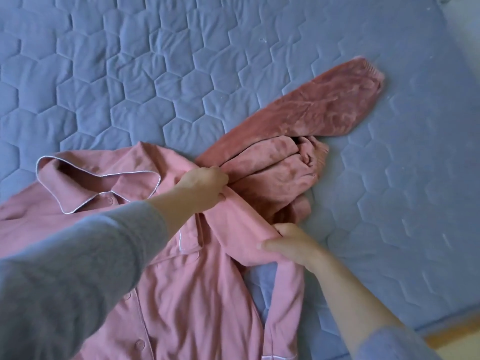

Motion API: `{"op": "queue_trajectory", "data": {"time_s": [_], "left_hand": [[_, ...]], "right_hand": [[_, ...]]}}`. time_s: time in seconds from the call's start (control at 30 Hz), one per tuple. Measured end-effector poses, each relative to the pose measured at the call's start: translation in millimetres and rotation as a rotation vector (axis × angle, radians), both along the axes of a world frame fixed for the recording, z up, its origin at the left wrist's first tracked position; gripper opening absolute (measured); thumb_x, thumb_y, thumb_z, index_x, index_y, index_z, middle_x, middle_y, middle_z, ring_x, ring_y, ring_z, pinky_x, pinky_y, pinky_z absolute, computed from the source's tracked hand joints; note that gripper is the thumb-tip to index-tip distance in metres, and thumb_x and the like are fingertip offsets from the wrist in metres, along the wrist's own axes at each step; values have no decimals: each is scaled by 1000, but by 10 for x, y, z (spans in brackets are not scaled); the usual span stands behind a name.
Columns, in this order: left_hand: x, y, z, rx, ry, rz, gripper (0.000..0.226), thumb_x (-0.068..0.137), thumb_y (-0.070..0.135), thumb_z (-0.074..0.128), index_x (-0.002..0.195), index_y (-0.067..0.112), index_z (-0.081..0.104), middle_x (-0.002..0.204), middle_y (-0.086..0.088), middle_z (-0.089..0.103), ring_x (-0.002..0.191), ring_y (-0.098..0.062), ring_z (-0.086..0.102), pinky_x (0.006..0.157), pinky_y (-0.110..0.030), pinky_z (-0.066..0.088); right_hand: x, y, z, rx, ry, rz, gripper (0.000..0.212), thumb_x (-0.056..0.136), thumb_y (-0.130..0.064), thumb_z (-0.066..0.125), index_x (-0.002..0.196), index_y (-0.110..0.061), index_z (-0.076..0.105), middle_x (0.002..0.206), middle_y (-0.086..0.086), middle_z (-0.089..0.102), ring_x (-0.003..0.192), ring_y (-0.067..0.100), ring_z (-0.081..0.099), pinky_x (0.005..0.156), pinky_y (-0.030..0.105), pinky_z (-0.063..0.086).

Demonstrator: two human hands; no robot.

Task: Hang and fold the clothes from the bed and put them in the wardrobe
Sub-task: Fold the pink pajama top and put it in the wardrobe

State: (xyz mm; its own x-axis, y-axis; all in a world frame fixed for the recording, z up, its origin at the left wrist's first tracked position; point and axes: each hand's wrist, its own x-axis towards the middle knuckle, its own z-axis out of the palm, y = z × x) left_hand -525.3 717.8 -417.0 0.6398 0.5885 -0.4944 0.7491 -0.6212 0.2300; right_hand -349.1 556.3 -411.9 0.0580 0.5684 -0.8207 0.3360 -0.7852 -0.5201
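blue quilted bed (155, 74) carries a pink shirt (194, 294) and, seemingly, velvety trousers (298, 113).

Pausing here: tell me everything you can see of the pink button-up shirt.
The pink shirt looks like soft cotton, with a white-piped collar and buttons down the front. It lies front up, creased, on the blue quilted bed cover. The left hand pinches its shoulder, and the right hand holds the sleeve. A darker velvety garment lies against that shoulder.

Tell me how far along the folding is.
Done: nothing looks finished. In hand: the pink shirt lies spread on the bed, and the left hand and right hand grip its sleeve. Left: the darker pink trousers lie crumpled beside it; no wardrobe is in view.
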Motion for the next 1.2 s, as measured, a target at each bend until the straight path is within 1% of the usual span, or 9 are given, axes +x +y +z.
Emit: {"op": "queue_trajectory", "data": {"time_s": [0.3, 0.43, 0.5, 0.63, 0.7, 0.83, 1.0, 1.13, 1.2], "left_hand": [[331, 389, 193, 62, -262, 343, 21, 83, 23, 63, 99, 14, 53, 102, -9, 61, 92, -34, 59, 65, -34, 36], [468, 467, 153, 55, -229, 341, 22, 84, 17, 58, 105, 14, 61, 110, -9, 60, 98, -33, 59, 69, -33, 41], [514, 476, 126, 33, -213, 328, 20, 86, 18, 57, 105, 14, 64, 109, -9, 61, 98, -32, 59, 72, -33, 43], [647, 442, 104, -158, -247, 369, 5, 86, 20, 60, 89, 16, 57, 71, -2, 69, 55, -14, 65, 50, -24, 42], [730, 417, 121, -266, -287, 358, 12, 85, 20, 64, 89, 19, 53, 62, -2, 69, 49, -19, 66, 49, -26, 49], [876, 420, 198, -355, -332, 289, 14, 83, 9, 63, 74, 17, 57, 62, -4, 71, 56, -21, 69, 62, -33, 58], [1027, 466, 292, -186, -272, 297, 17, 88, 11, 55, 72, 14, 56, 68, -3, 72, 66, -23, 64, 70, -38, 55], [1086, 465, 283, -112, -262, 376, 22, 89, 8, 52, 69, 16, 49, 74, -5, 70, 78, -29, 64, 74, -42, 54], [1123, 447, 251, -62, -249, 368, 14, 87, 7, 52, 74, 12, 49, 85, -9, 69, 84, -32, 63, 73, -41, 52]], "right_hand": [[563, 681, 246, 577, -658, -205, 13, 79, -5, 63, 82, -17, 58, 76, -3, 60, 70, 22, 52, 60, 29, 30], [693, 846, 124, 396, -560, -128, 8, 82, -12, 65, 84, -12, 57, 82, 0, 58, 77, 21, 52, 63, 28, 32], [750, 799, 61, 312, -450, -83, 23, 80, -20, 73, 80, -1, 60, 75, 4, 55, 72, 19, 50, 62, 30, 33], [861, 637, 75, 317, -145, -220, 35, 84, -32, 71, 56, -18, 54, 54, -12, 43, 53, 3, 39, 52, 19, 32], [889, 584, 115, 335, -68, -259, 35, 87, -35, 66, 60, -22, 51, 59, -9, 37, 59, 5, 35, 55, 22, 28], [958, 593, 272, 250, 125, -309, 25, 91, -25, 64, 67, -23, 61, 69, 3, 51, 68, 11, 47, 59, 21, 36], [1168, 731, 562, 196, 297, -393, 15, 83, -26, 68, 91, -15, 74, 95, 6, 73, 88, 15, 65, 83, 30, 48], [1586, 781, 816, 117, 193, -259, 29, 66, -29, 77, 92, -17, 75, 92, 7, 74, 79, 19, 67, 74, 32, 49], [1793, 769, 814, 90, -148, -56, 16, 72, -21, 78, 88, -19, 74, 91, 4, 75, 80, 21, 67, 71, 30, 48]]}}
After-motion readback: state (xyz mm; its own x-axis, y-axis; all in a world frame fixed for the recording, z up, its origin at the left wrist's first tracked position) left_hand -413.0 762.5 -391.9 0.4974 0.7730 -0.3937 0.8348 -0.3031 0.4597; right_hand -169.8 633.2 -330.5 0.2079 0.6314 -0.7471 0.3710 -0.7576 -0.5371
